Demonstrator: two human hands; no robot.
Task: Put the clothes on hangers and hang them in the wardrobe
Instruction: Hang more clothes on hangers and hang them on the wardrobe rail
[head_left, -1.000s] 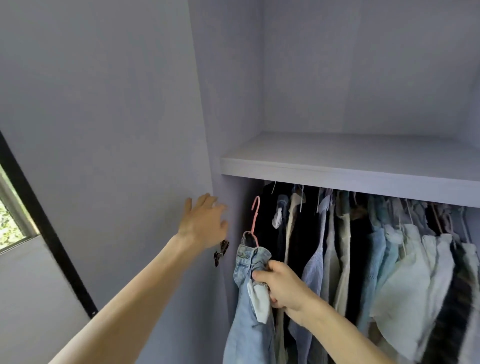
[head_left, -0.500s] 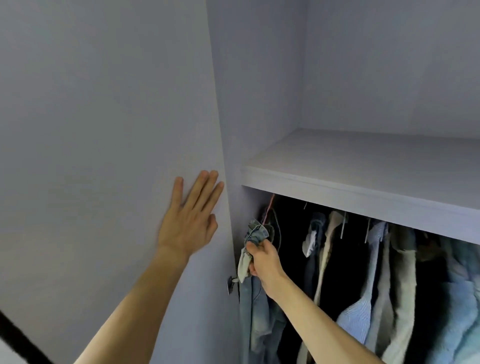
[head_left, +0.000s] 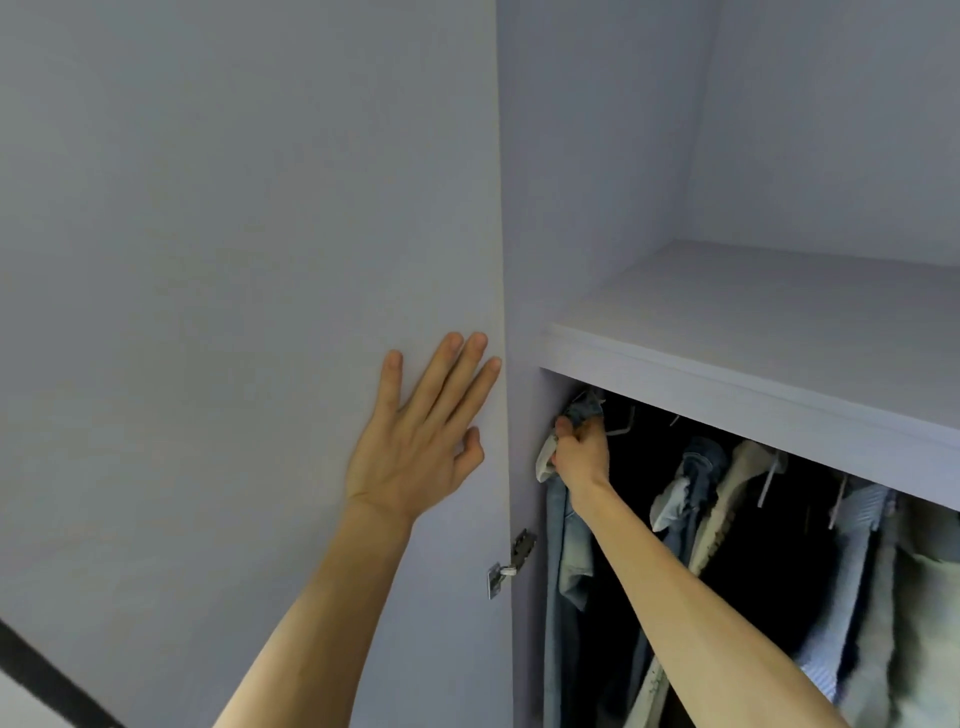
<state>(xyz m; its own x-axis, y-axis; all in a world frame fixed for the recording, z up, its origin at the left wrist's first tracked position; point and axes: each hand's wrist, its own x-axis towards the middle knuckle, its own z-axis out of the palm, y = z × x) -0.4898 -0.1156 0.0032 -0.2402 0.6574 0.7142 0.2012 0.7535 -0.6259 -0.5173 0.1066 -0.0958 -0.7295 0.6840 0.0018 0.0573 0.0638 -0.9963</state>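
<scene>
Your left hand (head_left: 415, 447), fingers spread flat, braces pale lilac wardrobe door (head_left: 234, 312). Your right hand (head_left: 579, 452) grips faded blue denim jeans (head_left: 569, 545) at waistband, lifting toward rail at wardrobe's far-left end, under pale shelf (head_left: 753, 364).

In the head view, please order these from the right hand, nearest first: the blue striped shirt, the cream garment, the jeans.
1. jeans, gripped by the right hand, far left.
2. cream garment, hanging farther right.
3. blue striped shirt, rightmost of the three.
</scene>
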